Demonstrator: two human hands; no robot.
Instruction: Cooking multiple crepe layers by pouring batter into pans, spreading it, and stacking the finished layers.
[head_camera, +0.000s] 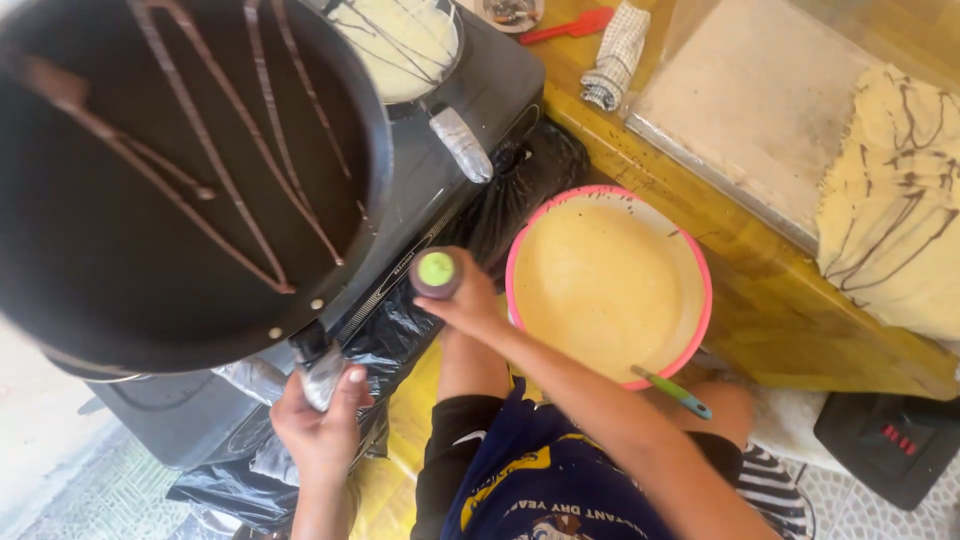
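Black and wide, the frying pan is lifted off the stove and tilted, its inside already crossed with thin brown lines of chocolate batter while no pale batter covers them yet, so the pattern looks drawn and the filling looks left to do. The left hand is closed tightly around the foil-wrapped pan handle, thumb on top, holding the pan up near the stove's front edge. The right hand is wrapped around a squeeze bottle with a green cap, fingers fully curled on it, just right of the stove's front corner and just beside the rim of the pink bowl. That bowl stands on the bench near its front edge, full of pale yellow batter, with a green-handled ladle resting against its near rim. A second pan at the stove's far side already holds pale batter over dark lines, seemingly one stage further on. Finished pancakes with brown streaks lie stacked at the bench's right edge on a tray, so several rounds appear complete. The bottle sits well apart from the lifted pan's lines, between pan handle and bowl.
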